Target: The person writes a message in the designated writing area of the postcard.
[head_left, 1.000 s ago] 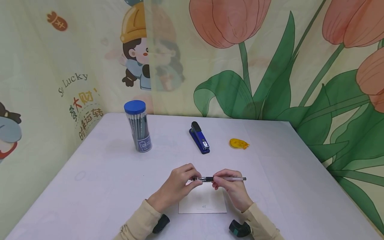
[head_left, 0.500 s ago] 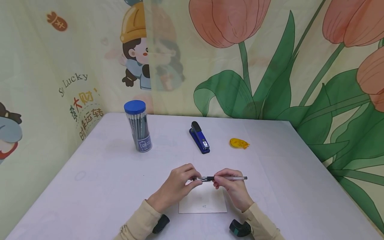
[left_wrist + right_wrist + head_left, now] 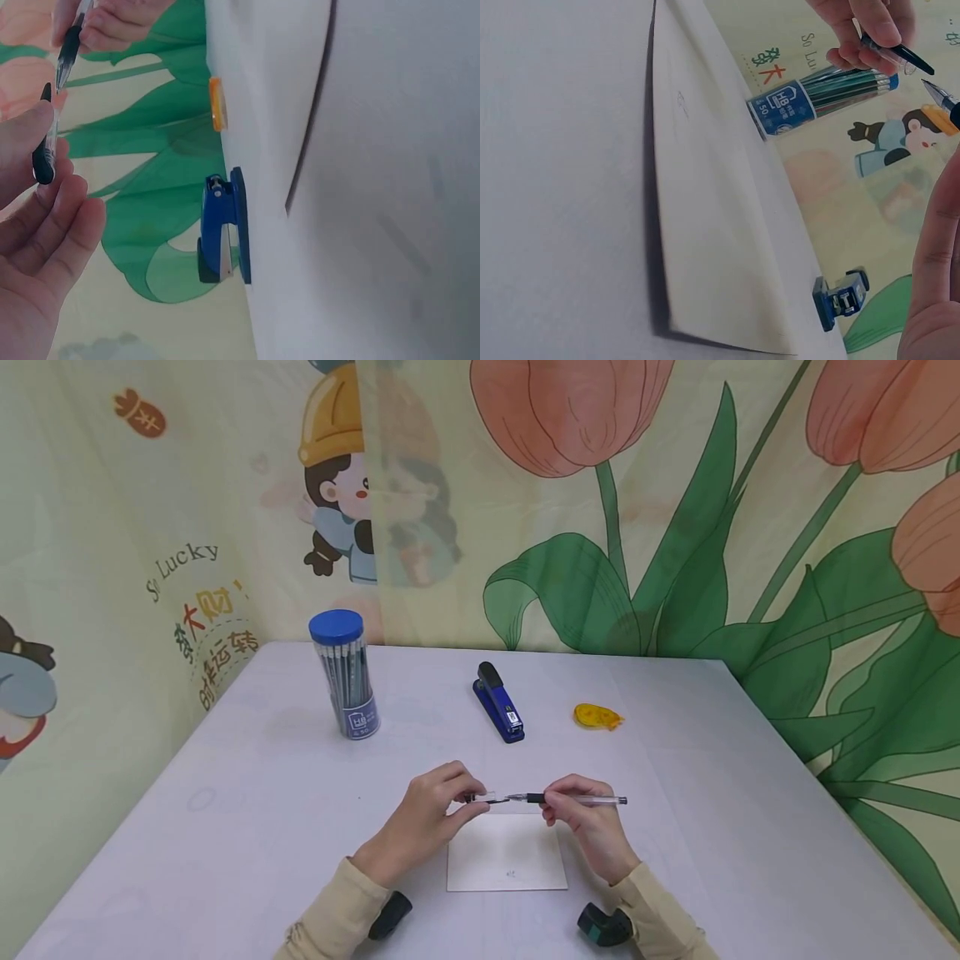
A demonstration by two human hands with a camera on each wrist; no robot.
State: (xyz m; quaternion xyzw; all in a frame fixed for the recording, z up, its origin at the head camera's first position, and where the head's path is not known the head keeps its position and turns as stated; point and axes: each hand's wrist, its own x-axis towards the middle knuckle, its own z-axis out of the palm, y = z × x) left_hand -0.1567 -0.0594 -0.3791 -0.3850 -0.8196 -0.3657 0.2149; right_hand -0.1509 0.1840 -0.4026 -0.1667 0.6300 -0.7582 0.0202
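Note:
Above a sheet of white paper (image 3: 506, 856) on the table, my right hand (image 3: 588, 827) grips a clear-barrelled pen (image 3: 536, 797) near its black grip, its metal tip pointing left. Between thumb and fingers my left hand (image 3: 420, 814) pinches the pen cap (image 3: 491, 800), clear with a black clip. Cap and pen tip are apart by a small gap, which also shows in the right wrist view between the cap (image 3: 915, 58) and the pen tip (image 3: 934, 91). In the left wrist view the black clip end of the cap (image 3: 44, 166) sticks out past the thumb.
A blue stapler (image 3: 498, 706) lies beyond the hands, with a small yellow rounded object (image 3: 597, 717) to its right. At the back left stands a clear jar of pencils (image 3: 348, 693) with a blue lid. Printed curtains hang behind the table.
The pen cap has come off the pen tip. My left hand has moved left with the cap, and my right hand slightly right with the pen.

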